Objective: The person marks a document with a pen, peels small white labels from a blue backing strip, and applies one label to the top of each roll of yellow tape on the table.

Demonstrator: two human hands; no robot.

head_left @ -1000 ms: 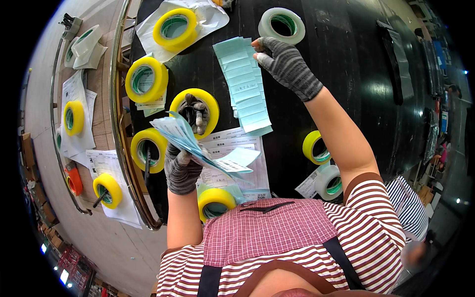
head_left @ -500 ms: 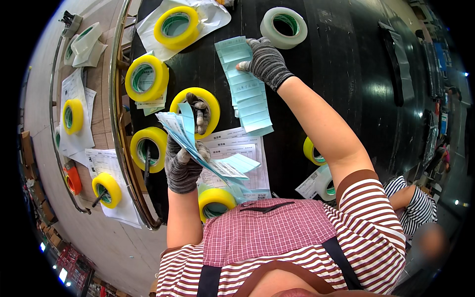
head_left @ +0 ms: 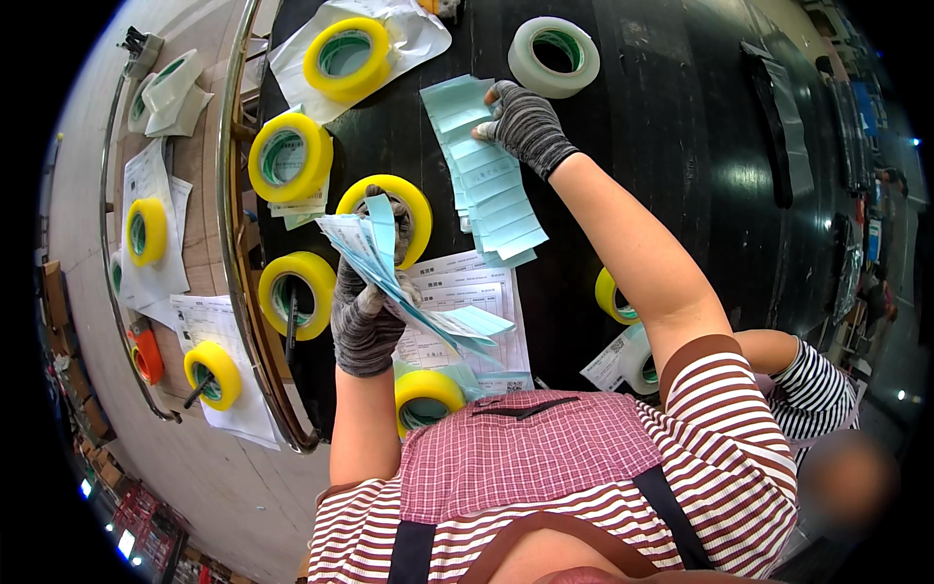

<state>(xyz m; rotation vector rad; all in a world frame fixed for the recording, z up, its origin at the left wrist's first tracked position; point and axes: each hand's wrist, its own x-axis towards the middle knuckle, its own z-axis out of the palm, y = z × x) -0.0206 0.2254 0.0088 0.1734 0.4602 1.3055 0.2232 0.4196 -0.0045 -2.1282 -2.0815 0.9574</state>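
My left hand [head_left: 368, 316], in a grey knit glove, is closed around a bundle of folded light blue label strips [head_left: 375, 255]. Loose ends of the bundle fan out to the right, above white printed sheets [head_left: 467, 285]. Farther off, overlapping light blue label strips [head_left: 491, 180] lie flat on the black table. My right hand [head_left: 522, 125], gloved with bare fingertips, rests at their upper right edge, thumb and fingers apart. A yellow tape roll [head_left: 413, 222] stands just behind the left hand's bundle, and a clear tape roll [head_left: 554, 57] lies beyond the right hand.
Several more yellow tape rolls [head_left: 290, 156] sit along the left side of the black table [head_left: 671, 136]. A metal rail [head_left: 232, 204] borders it; past that, a side surface holds papers, tape and an orange tape dispenser [head_left: 147, 355]. Another person [head_left: 812, 389] in striped clothing is at right.
The strips under my right hand have spread, their lower ends now fanned to the right. My left hand has shifted slightly right with its bundle. The other person's arm has moved.
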